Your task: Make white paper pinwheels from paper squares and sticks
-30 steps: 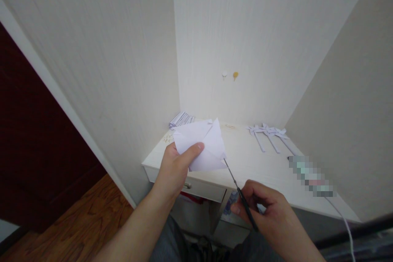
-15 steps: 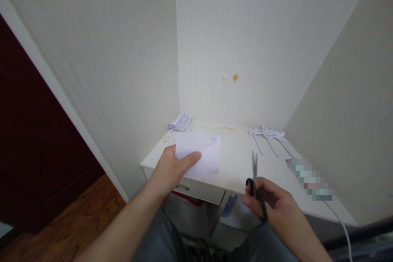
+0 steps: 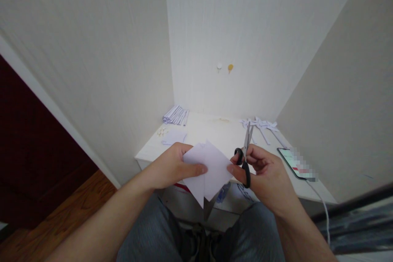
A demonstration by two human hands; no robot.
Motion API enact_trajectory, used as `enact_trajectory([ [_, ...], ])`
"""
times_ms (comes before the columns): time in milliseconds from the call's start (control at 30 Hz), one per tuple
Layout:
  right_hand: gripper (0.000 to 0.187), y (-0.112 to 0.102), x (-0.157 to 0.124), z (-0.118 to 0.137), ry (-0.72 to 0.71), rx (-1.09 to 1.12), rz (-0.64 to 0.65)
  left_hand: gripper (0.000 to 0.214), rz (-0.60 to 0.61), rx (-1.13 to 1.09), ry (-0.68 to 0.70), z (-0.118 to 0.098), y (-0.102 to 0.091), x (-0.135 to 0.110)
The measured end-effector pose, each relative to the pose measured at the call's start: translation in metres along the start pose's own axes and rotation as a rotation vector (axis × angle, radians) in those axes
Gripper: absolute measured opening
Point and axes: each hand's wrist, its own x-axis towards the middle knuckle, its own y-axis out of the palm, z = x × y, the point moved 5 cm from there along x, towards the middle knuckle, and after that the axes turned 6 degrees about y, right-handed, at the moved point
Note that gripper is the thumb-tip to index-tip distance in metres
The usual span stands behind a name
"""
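My left hand (image 3: 172, 168) pinches a folded white paper (image 3: 208, 172) between thumb and fingers, in front of the small white table (image 3: 211, 133). My right hand (image 3: 260, 170) holds black-handled scissors (image 3: 245, 153) with the blades pointing up, and its thumb touches the paper's right edge. The scissor blades look nearly closed.
On the table lie a stack of paper strips (image 3: 175, 115) at the back left, a small cut paper piece (image 3: 173, 137), several paper bows (image 3: 260, 127) at the back right and a phone (image 3: 293, 161) with a white cable. Walls enclose the table on three sides.
Both hands came together toward my lap. The right hand swung the scissors upright and now touches the paper. A cut paper piece now lies on the table at the left.
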Motion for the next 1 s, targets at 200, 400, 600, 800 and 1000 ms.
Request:
enact_trajectory([
  [200,0.028,0.006,0.0,-0.022,0.038,0.265,-0.331,0.03,-0.392,-0.33,0.195,0.008,-0.01,0.004],
  [400,0.03,0.022,-0.007,-0.04,0.044,0.388,-0.492,0.033,-0.384,-0.333,0.142,0.035,0.014,0.012],
  [600,0.029,0.028,-0.009,-0.042,0.048,0.322,-0.427,0.04,-0.422,-0.356,0.142,0.034,0.011,0.02],
  [800,0.027,0.016,-0.017,-0.048,0.078,0.231,-0.267,0.041,-0.449,-0.318,0.18,0.028,0.002,0.016],
  [1000,0.037,0.015,-0.037,-0.062,0.321,0.161,0.245,0.04,-0.515,-0.399,0.265,0.015,-0.014,0.006],
])
